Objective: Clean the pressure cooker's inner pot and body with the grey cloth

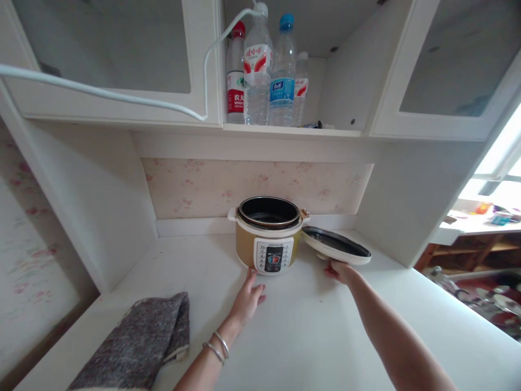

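A gold-and-white electric pressure cooker (246, 245) stands on the white counter with its top off, showing the dark inner pot (269, 210). My left hand (247, 298), with bangles on its wrist, reaches to the cooker's lower front edge. Its fingers are apart and hold nothing; the fingertips look to be touching the base. To the right, my right hand (338, 271) grips the cooker lid (345, 251) from beneath. That lid is tilted, its dark underside facing up, and its left edge lies against the cooker's side. Most of my right fingers are hidden under it.
A folded grey cloth (134, 342) lies at the counter's left front. Above, several plastic bottles (257, 81) stand in an open cabinet shelf (342, 131). A white cable (134, 100) hangs across the left cabinet door. Side panels (411, 190) flank the counter.
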{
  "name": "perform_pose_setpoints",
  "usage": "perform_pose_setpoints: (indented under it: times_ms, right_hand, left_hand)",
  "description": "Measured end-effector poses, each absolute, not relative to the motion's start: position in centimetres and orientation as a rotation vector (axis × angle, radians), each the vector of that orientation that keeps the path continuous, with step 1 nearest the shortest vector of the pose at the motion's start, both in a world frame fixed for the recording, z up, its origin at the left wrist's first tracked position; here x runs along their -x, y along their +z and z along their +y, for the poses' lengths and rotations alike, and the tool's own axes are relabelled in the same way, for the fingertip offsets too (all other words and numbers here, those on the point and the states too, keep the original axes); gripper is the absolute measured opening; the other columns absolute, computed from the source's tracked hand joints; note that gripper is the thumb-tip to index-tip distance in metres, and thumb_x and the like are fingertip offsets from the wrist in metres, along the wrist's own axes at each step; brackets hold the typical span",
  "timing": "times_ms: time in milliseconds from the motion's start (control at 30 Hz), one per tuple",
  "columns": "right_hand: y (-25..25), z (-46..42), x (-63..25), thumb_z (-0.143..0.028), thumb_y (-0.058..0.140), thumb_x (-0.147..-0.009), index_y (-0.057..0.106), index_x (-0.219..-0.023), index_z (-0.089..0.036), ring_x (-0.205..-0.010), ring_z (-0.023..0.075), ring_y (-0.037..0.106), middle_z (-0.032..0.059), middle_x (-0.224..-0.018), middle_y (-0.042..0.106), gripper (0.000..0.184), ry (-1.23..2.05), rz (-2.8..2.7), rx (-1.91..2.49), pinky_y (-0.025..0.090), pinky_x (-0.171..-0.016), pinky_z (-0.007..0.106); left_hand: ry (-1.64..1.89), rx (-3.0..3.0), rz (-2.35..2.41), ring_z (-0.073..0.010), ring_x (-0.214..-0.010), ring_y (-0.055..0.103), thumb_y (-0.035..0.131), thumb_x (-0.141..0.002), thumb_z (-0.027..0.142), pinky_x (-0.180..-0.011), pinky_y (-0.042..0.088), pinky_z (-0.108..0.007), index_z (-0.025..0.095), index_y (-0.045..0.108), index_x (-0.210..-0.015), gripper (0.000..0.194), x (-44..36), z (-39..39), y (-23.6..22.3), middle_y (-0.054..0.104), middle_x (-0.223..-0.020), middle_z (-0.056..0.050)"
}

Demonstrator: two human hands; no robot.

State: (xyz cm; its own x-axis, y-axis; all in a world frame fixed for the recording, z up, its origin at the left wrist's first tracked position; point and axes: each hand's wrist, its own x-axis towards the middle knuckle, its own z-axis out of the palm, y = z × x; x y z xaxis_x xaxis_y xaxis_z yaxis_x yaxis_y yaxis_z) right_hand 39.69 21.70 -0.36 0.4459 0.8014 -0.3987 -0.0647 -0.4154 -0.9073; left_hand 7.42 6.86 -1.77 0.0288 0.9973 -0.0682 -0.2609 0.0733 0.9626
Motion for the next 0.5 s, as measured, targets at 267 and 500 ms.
perform_pose_setpoints:
  times_ms: [267, 500]
  right_hand:
    - [0.4, 21.0, -38.6, -0.013, 0.048, -0.089, 0.046, -0.075, -0.018, -0.050, 0.0070, 0.051, -0.0023, -0.061, 0.048, 0.015, 1.277, -0.825, 1.705, 0.054, -0.056, 0.018]
    - [2.9, 16.8, -39.3, -0.021, 0.064, -0.079, 0.057, -0.072, -0.014, -0.047, 0.0110, 0.054, 0.0028, -0.057, 0.057, 0.012, 1.482, -1.148, 1.867, 0.050, -0.046, 0.023]
  left_hand:
    - [1.251, -1.020, 1.061, -0.0266, -0.117, 0.053, 0.060, -0.084, 0.030, -0.086, 0.054, -0.035, 0.031, 0.040, -0.141, 0.060, -7.4, 7.0, -1.9, -0.005, -0.157, 0.002]
    - [1.164, -1.018, 1.149, -0.0219, -0.106, 0.059, 0.059, -0.082, 0.029, -0.078, 0.055, -0.031, 0.024, 0.053, -0.128, 0.046, -6.7, 7.1, -0.9, 0.019, -0.155, -0.007]
